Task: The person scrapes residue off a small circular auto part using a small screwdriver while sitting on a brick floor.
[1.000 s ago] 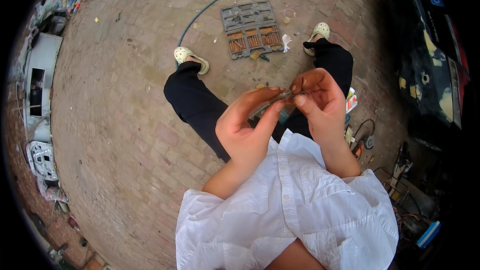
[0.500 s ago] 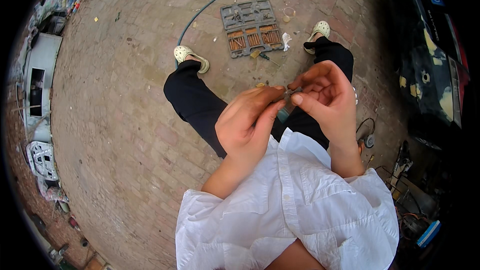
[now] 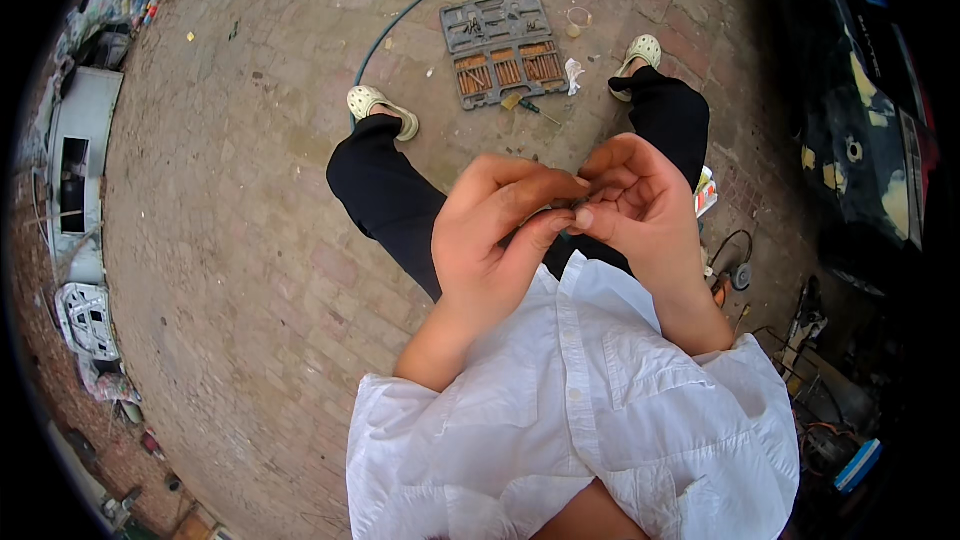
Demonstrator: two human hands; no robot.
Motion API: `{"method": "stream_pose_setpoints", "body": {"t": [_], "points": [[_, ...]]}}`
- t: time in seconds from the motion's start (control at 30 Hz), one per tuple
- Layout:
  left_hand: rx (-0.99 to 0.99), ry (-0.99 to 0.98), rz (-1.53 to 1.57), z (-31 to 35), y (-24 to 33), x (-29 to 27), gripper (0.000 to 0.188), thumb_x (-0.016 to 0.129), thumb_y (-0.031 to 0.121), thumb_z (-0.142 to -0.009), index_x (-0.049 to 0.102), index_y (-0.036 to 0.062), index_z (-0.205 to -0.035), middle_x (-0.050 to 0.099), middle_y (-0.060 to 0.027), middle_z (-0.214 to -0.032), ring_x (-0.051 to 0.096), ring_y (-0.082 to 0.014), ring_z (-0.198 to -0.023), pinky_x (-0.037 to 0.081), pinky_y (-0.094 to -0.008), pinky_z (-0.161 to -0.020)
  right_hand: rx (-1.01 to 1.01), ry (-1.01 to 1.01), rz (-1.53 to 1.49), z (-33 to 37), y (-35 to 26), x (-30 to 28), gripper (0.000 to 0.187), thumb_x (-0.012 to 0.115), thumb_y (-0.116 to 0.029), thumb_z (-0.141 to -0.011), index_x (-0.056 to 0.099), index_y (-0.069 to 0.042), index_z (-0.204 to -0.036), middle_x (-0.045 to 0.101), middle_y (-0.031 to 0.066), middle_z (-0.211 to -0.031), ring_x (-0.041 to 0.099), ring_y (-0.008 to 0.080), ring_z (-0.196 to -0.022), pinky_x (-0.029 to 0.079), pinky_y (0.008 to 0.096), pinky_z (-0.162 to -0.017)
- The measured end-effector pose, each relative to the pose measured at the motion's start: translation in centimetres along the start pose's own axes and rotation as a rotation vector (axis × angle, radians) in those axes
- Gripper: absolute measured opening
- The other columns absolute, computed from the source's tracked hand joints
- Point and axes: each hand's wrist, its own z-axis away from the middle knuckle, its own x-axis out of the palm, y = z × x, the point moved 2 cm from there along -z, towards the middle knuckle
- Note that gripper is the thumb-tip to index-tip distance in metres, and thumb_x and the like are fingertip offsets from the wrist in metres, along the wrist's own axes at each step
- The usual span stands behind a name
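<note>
In front of my lap, my left hand [image 3: 492, 230] and my right hand [image 3: 645, 202] meet fingertip to fingertip. Each is closed in a pinch around a small dark metal piece [image 3: 576, 204]. Fingers hide most of it, so its kind cannot be made out. Beyond my hands, an opened grey tool case [image 3: 492, 28] lies on the bricks. Rusty rod-shaped bits [image 3: 507, 67] fill its nearer compartments. Against the case's near edge lies a screwdriver [image 3: 532, 108] with a dark green handle, beside a yellowish scrap [image 3: 511, 101].
A blue-green hose [image 3: 420, 0] curves behind my left shoe [image 3: 383, 110]. Crumpled white paper [image 3: 573, 76] lies right of the case. A dark car with patched paint [image 3: 853, 151] stands at the right, near cables and a grinder-like tool [image 3: 740, 277]. Car panels [image 3: 90, 120] line the left.
My two hands have come closer together, their fingertips now almost touching around the small piece. My right hand has shifted slightly left and down. The case lies still.
</note>
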Motion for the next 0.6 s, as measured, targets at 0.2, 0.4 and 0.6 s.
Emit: {"method": "stream_pose_setpoints", "body": {"t": [0.2,0.4,0.6], "points": [[-0.480,0.181,0.899,0.8,-1.7,1.1,0.029,0.053,0.021,-0.092,0.057,-0.0057,-0.102,0.057,-0.0070,-0.094,0.052,-0.0117,-0.074,0.042,-0.0232,-0.067,-0.063,-0.015,-0.019,-0.2,0.7,0.8,0.026,0.064,0.010,-0.075,0.050,0.005,-0.095,0.059,0.0117,-0.090,0.063,0.0177,-0.082,0.055,0.0280,-0.073],[-0.503,0.183,0.976,0.4,-0.8,1.5,0.030,0.051,0.022,-0.092,0.057,-0.0051,-0.102,0.052,-0.0032,-0.082,0.048,-0.0061,-0.064,0.041,-0.0194,-0.056,-0.130,-0.013,-0.107,-0.2,1.0,1.6,0.021,0.062,0.009,-0.077,0.047,0.005,-0.092,0.057,0.0113,-0.087,0.064,0.0187,-0.081,0.055,0.0298,-0.072],[-0.471,0.209,0.815,0.4,-0.9,1.8,0.026,0.055,0.020,-0.090,0.058,-0.0052,-0.096,0.053,-0.0048,-0.088,0.049,-0.0074,-0.064,0.041,-0.0203,-0.053,-0.127,-0.055,-0.010,-0.5,1.5,0.7,0.019,0.062,0.006,-0.077,0.046,0.003,-0.086,0.056,0.0096,-0.083,0.062,0.0150,-0.074,0.054,0.0264,-0.066]]}}
